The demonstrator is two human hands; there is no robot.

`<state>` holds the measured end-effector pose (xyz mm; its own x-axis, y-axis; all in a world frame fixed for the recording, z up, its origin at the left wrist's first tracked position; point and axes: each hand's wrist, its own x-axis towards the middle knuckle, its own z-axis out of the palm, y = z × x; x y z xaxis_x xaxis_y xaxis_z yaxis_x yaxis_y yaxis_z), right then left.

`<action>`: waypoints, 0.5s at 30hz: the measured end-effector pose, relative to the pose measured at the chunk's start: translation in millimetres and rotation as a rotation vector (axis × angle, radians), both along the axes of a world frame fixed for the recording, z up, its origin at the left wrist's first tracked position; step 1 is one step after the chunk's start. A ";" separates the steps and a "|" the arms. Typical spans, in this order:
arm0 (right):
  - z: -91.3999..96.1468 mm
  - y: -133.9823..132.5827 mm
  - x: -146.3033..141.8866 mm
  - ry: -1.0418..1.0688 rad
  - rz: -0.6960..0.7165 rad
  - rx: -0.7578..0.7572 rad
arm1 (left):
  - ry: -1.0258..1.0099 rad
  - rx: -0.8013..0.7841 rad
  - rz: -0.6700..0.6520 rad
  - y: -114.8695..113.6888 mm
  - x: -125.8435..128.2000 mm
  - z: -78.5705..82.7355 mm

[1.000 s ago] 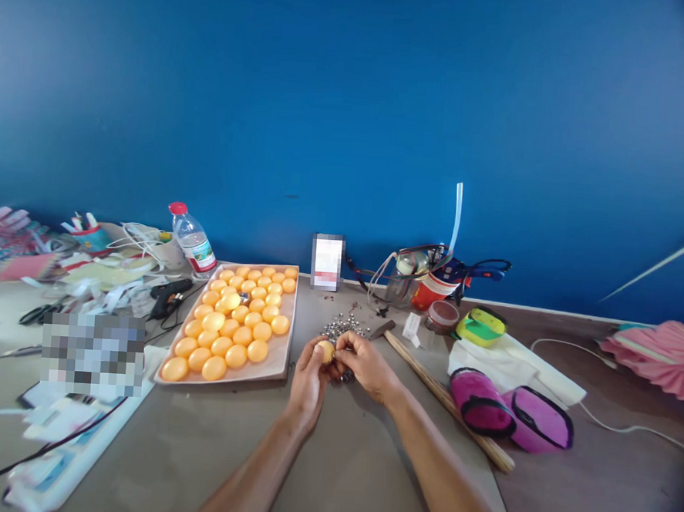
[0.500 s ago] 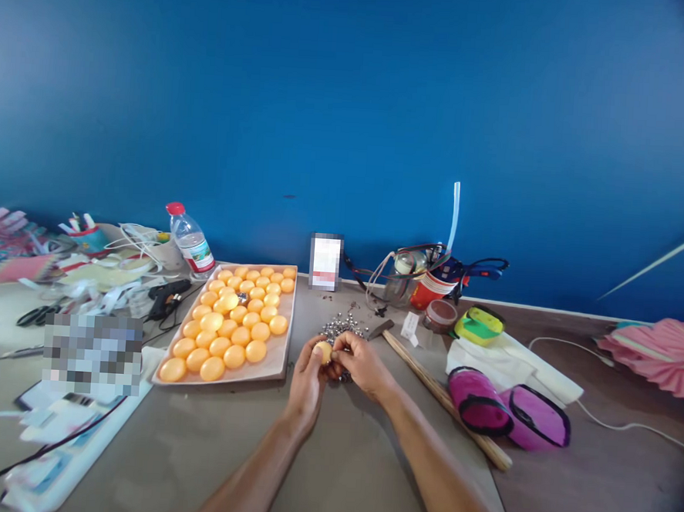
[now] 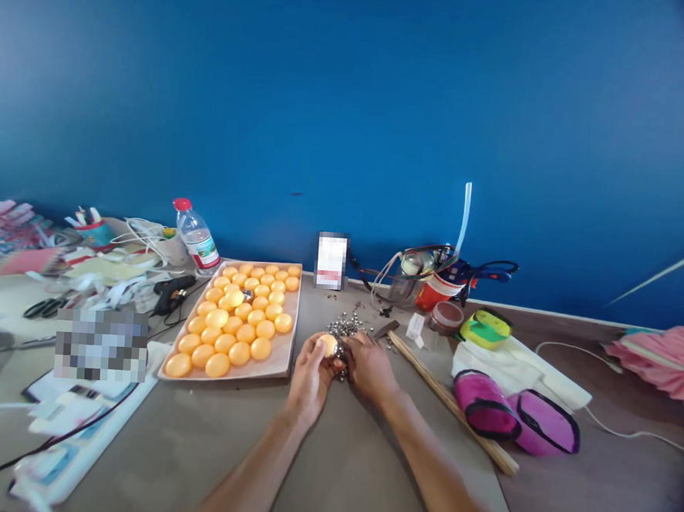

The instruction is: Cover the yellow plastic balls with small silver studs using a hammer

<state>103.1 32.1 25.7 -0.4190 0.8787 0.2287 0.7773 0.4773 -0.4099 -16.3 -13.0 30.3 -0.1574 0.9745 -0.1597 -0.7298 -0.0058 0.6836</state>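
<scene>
My left hand (image 3: 310,371) grips a small orange ball (image 3: 328,343) between thumb and fingertips, just above the table. My right hand (image 3: 368,366) is closed beside it, fingertips pinched at the ball's right side; what they hold is too small to name. Right behind both hands lies a heap of small shiny metal pieces (image 3: 345,325). To the left stands a flat tray (image 3: 287,334) filled with several orange balls (image 3: 239,318).
A hammer with a long wooden handle (image 3: 447,398) lies to the right, next to two pink pouches (image 3: 513,417). A water bottle (image 3: 196,237), a black glue gun (image 3: 171,292), scissors (image 3: 43,307) and papers crowd the left. Cups and wires (image 3: 433,277) stand by the blue wall.
My right hand has dropped lower and closer against the ball. The view has shifted slightly; the ball stays in my left hand.
</scene>
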 end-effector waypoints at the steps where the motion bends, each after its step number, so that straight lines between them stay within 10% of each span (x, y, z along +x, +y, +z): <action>1: 1.2 -1.5 -1.1 -0.041 -0.002 0.005 | 0.001 -0.005 -0.001 -0.1 0.2 -0.5; 9: 2.5 -1.4 -2.4 -0.043 -0.034 0.032 | 0.001 0.004 -0.005 0.3 0.6 -2.3; 15: 0.8 4.6 -4.2 0.559 -0.035 -0.095 | 0.001 -0.008 -0.006 -0.6 0.0 1.6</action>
